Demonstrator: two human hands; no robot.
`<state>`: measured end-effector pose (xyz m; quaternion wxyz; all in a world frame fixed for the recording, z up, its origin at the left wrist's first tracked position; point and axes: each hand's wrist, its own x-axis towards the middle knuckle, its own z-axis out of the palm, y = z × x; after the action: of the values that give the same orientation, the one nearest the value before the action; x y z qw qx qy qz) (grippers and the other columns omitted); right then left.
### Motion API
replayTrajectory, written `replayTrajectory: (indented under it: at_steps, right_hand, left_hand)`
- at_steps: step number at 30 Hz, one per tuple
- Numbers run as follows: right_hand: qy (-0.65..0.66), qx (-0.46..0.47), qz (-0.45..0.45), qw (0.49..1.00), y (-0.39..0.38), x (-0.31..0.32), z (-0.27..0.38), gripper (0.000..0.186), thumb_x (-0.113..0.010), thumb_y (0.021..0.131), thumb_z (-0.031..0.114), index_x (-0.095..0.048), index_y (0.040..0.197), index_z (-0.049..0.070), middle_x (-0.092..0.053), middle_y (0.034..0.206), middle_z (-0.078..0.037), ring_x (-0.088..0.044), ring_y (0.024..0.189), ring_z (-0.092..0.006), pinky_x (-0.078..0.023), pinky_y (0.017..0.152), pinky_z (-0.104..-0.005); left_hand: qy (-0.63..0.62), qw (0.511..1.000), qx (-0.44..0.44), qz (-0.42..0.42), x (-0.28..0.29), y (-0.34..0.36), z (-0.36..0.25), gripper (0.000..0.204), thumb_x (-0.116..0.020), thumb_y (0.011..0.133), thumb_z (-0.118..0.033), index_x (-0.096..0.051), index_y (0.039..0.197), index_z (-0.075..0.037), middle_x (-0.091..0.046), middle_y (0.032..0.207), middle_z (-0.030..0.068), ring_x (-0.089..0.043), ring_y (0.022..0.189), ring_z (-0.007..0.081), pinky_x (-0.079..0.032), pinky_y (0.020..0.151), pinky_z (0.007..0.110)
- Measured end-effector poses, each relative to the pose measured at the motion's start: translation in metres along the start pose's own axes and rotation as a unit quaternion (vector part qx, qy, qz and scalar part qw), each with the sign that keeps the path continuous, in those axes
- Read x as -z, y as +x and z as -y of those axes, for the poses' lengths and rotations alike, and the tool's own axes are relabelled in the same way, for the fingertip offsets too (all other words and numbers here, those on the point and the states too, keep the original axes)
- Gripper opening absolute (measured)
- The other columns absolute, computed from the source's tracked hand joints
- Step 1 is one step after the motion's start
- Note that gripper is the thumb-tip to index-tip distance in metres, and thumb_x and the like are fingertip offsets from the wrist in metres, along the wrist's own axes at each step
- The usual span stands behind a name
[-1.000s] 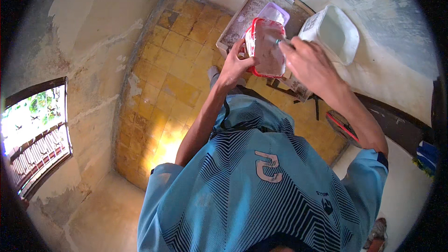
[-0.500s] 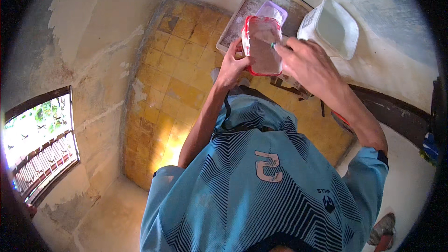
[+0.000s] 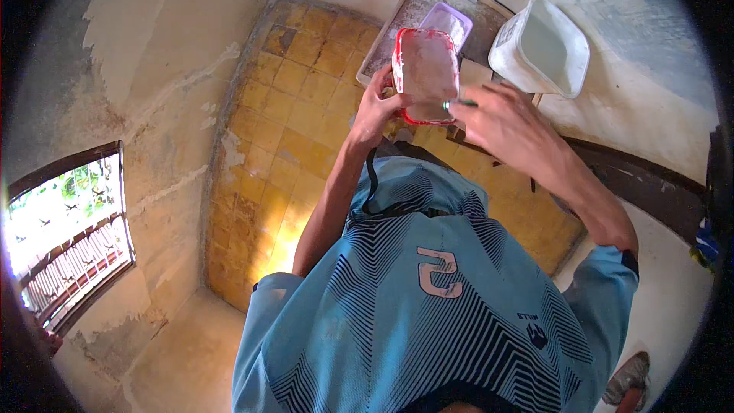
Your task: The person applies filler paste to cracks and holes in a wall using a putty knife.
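Observation:
A red-rimmed rectangular tub [image 3: 430, 121] is tilted up in front of me, with a greyish-brown powder or paste inside. My left hand [image 3: 375, 111] grips its left side, thumb over the rim and fingers underneath. At the tub's near right corner, my right hand [image 3: 501, 118] is closed on a thin tool with a green end [image 3: 449, 105]. That hand is smeared by motion, and most of the tool is hidden by the fingers, so its kind does not show.
Behind the tub, a purple container [image 3: 463, 24] stands on a worn, dusty tabletop [image 3: 397, 23]. A white bucket [image 3: 506, 53] is to its right against the wall. Yellow tiles [image 3: 287, 115] cover the floor. A barred window [image 3: 73, 222] is at the left.
My right hand and the tool have moved toward me, from mid-tub to its near right corner. The tub has shifted slightly left, still in my left hand.

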<state>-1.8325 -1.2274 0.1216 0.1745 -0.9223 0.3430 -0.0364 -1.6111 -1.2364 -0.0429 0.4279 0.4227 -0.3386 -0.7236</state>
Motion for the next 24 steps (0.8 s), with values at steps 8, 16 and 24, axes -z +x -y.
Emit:
replayTrajectory:
  at_steps: [8,16,24]
  right_hand:
    - [-0.178,0.027,-0.063,0.982,0.033,-0.002,0.0,0.025,-0.061,0.08,0.009,-0.065,0.103,-0.001,-0.061,0.1,-0.014,-0.061,0.098,-0.0278,-0.05,0.086,-0.0383]
    - [-0.049,0.083,0.051,0.994,0.045,0.009,0.056,0.015,-0.061,0.081,0.01,-0.066,0.093,0.004,-0.062,0.093,-0.012,-0.063,0.097,-0.0242,-0.049,0.086,-0.0395]
    - [-0.268,0.157,-0.096,0.946,0.116,-0.006,0.14,0.015,-0.063,0.079,0.015,-0.067,0.093,0.012,-0.061,0.099,-0.006,-0.051,0.113,-0.0226,-0.034,0.106,-0.0389]
  left_hand:
    - [-0.019,0.998,-0.049,-0.027,0.0,-0.022,-0.003,0.08,-0.071,0.074,-0.015,-0.038,0.146,-0.005,-0.056,0.124,0.0077,-0.058,0.107,0.0174,-0.052,0.085,0.031]
    - [-0.07,0.994,-0.033,-0.082,0.037,-0.07,-0.013,0.078,-0.069,0.076,-0.015,-0.038,0.147,-0.007,-0.049,0.136,0.0074,-0.054,0.119,0.0182,-0.053,0.09,0.034]
    - [-0.07,0.982,-0.112,-0.134,0.091,-0.157,-0.033,0.074,-0.067,0.077,-0.015,-0.039,0.145,-0.007,-0.052,0.133,0.0062,-0.052,0.122,0.0179,-0.049,0.095,0.033]
